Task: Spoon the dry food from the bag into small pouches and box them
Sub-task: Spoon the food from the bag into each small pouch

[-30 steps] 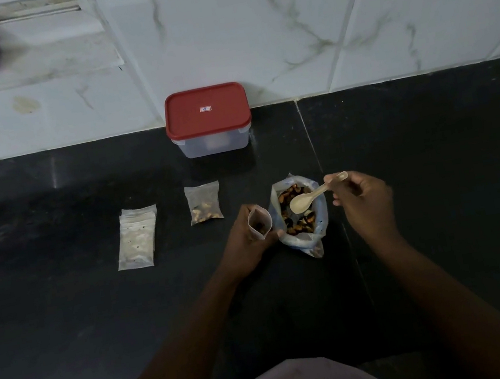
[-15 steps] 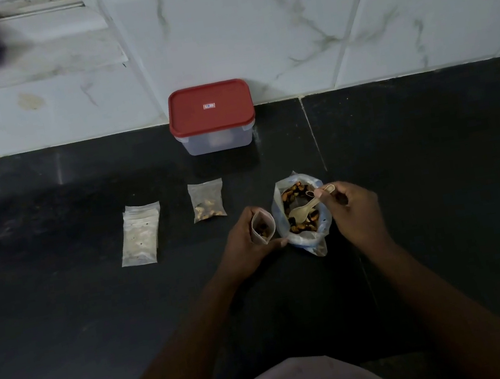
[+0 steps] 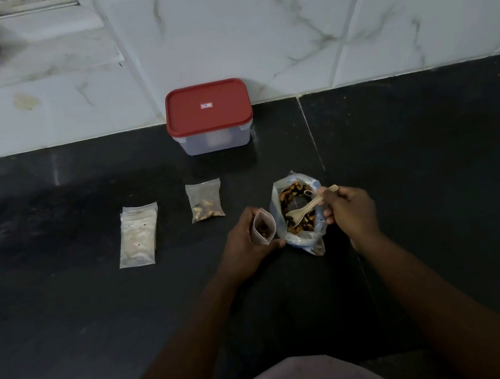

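Our left hand [image 3: 243, 239] curled its fingers round the open small pouch [image 3: 264, 227] just beside the bag [image 3: 307, 240] of dry food [image 3: 291, 190], and our right hand [image 3: 348, 209] pinched the spoon [image 3: 305, 208] in the bag, so we needed small scoops and a steady pouch.

Left forearm [image 3: 185, 347]: bare, enters from the lower edge and runs up and to the right, wrist straight. Left hand [image 3: 244, 242]: fingers and thumb curled round a small pouch [image 3: 264, 226], held upright with its mouth open; thumb tip lies at the pouch's lower edge.

Right forearm [image 3: 439, 300]: bare, enters from the lower right corner and runs up and to the left. Right hand [image 3: 350, 209]: back of the hand faces the camera, fingers curled, pinching the handle end of a wooden spoon [image 3: 307, 208]. The hands are near each other and do not touch.
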Demonstrator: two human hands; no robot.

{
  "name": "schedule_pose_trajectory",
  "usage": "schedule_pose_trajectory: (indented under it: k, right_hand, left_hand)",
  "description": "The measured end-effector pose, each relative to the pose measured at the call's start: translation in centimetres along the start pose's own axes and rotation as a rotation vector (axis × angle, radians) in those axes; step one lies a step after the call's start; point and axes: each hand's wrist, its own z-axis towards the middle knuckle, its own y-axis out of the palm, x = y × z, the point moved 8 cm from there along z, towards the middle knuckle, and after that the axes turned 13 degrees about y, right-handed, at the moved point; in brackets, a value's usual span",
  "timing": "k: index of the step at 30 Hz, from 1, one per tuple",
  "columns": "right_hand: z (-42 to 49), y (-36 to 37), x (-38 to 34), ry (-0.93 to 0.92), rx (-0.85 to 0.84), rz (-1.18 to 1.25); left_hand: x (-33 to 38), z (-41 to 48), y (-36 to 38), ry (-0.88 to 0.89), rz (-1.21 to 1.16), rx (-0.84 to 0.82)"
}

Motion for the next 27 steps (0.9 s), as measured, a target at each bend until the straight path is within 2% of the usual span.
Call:
schedule_pose_trajectory:
  k: [7, 13, 21, 27]
  right_hand:
    - [0.7, -0.7, 0.8, 0.09, -0.005, 0.125]
    - [0.5, -1.6, 0.5, 0.077, 0.004, 0.241]
    - [-2.1, -0.6, -2.7, -0.051, -0.145, 0.306]
    - [-4.8, 1.8, -4.3, -0.212, -0.186, 0.119]
  left_hand:
    - [-0.1, 0.1, 0.0, -0.001, -0.016, -0.014]
    - [0.2, 0.0, -0.1, 0.018, -0.063, 0.001]
    - [0.8, 0.6, -0.1, 0.058, -0.079, -0.004]
    - [0.8, 0.7, 0.2, 0.079, -0.093, -0.004]
